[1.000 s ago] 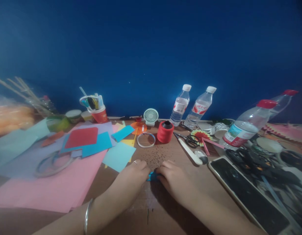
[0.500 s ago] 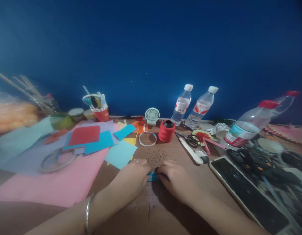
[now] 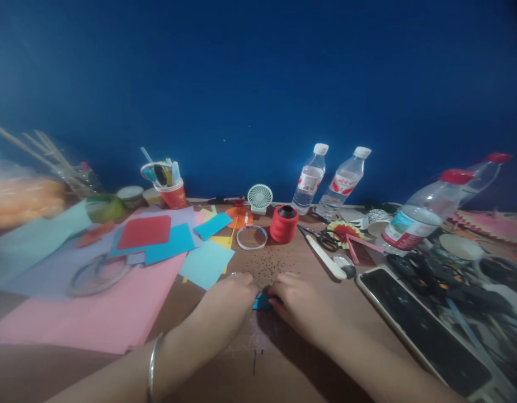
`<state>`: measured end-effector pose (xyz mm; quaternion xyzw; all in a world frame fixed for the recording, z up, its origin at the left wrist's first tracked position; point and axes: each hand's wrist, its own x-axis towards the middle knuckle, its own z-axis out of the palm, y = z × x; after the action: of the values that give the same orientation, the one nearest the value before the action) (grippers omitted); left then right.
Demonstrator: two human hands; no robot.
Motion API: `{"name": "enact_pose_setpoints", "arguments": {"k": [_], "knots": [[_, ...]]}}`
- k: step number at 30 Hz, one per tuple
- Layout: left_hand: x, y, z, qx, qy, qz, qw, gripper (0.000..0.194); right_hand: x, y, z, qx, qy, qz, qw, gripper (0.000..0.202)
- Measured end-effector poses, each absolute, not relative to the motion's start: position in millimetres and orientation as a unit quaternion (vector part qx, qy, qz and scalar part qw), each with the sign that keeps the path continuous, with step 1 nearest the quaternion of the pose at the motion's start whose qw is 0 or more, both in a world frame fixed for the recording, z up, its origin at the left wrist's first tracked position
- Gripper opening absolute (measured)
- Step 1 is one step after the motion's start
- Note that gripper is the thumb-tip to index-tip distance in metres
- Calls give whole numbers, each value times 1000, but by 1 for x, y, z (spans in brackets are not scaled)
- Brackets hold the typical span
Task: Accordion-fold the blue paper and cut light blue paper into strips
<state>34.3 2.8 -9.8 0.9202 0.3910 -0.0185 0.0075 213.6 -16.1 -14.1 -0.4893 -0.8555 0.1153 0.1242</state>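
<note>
L hand (image 3: 235, 294) and R hand (image 3: 298, 302) are both closed on the narrow blue paper (image 3: 261, 303), one at each end, prob. so it stays flat & doesn't skew; fingertips partly hidden, so exact pinch can't be told. Paper sits btwn them, low over the table (image 3: 225, 375), its middle showing.

Just beyond the grip: dark specks (image 3: 267, 266), then red thread spool (image 3: 283, 224) & clear ring (image 3: 252, 238), set back prob. to leave the hands room. R of grip: scissors (image 3: 328, 240) & white-handled tool (image 3: 325, 257), prob. kept w/in easy reach; phone (image 3: 424, 330) farther R. L of grip: pale blue sheet (image 3: 207, 264), then pink sheets (image 3: 94, 324), spread flat, prob. for quick access.
</note>
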Motion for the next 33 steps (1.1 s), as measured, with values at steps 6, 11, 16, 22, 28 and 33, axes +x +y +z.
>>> {"name": "enact_pose_setpoints", "arguments": {"k": [6,11,16,22,28,33], "knots": [[36,-2,-8,925,378,-32,1,21,211,-18,-16,-491,-855,114,120,12],[38,-3,1,914,403,-17,34,17,211,-17,-22,-495,-849,128,134,12],[40,-3,6,904,417,12,95,15,211,-15,-23,-482,-848,154,159,17],[39,0,3,871,443,69,199,15,209,-17,-24,-485,-825,197,212,16],[36,6,9,780,476,204,352,12,209,-15,-22,-510,-607,436,426,39],[41,6,8,709,485,292,421,6,198,-19,-21,-429,-337,654,524,38]]}}
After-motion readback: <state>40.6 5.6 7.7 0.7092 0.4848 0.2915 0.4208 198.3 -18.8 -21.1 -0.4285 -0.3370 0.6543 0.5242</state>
